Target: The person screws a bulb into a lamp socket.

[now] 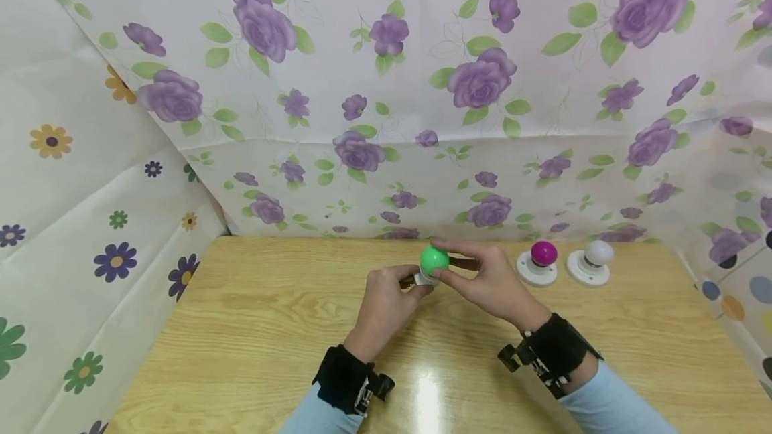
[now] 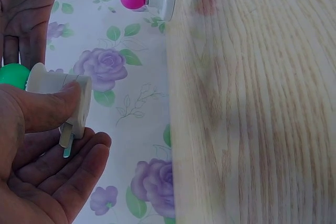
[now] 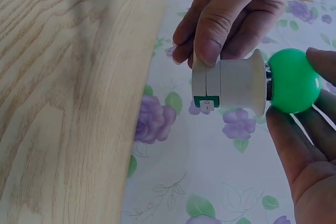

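Note:
My left hand grips a white plug-in lamp socket, thumb across its body. Two flat metal prongs stick out of its plug end, and a small switch marked O and I sits on its side. A round green light bulb is seated at the socket's mouth, with a thin band of its metal base showing. My right hand holds the bulb between thumb and fingers, at its two sides. Both hands are above the wooden table, toward its back edge.
Right of my hands, near the table's back edge, a magenta bulb stands in a round white base. Beside it a white bulb stands in a similar base. Flower-patterned sheets hang behind and at the sides.

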Available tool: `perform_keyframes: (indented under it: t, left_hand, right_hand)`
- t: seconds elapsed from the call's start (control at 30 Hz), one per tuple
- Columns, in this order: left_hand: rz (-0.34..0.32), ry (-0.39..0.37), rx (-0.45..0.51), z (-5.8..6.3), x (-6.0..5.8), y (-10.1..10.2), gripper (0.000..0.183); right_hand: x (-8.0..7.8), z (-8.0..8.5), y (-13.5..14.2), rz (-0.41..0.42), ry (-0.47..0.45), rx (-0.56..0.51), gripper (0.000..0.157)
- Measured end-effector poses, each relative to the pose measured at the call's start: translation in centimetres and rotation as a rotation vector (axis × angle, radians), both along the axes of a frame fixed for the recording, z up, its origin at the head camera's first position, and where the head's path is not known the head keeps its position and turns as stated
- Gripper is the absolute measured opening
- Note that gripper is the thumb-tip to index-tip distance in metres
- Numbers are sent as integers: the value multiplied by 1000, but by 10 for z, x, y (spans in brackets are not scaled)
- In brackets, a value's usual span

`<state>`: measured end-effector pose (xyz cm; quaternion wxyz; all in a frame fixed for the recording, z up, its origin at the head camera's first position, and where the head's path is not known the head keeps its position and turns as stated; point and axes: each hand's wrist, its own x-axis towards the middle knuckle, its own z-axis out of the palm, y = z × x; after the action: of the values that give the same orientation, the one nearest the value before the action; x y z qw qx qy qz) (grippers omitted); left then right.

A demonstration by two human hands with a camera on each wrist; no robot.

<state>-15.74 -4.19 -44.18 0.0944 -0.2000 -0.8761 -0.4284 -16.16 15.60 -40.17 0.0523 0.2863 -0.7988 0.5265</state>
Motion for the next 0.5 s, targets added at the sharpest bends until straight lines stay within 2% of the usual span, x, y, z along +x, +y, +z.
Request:
perform_keyframes:
  t: [0.17, 0.27, 0.5]
  left_hand:
    - [9, -8, -20, 1, 0, 0, 25]
    - [12, -11, -25, 0, -1, 0, 25]
    - [6, -28, -5, -2, 0, 1, 24]
  right_hand:
    - [-1, 2, 1, 27, 9, 71, 50]
    - [-1, 3, 1, 39, 0, 105, 47]
    - [0, 1, -1, -2, -30, 88, 43]
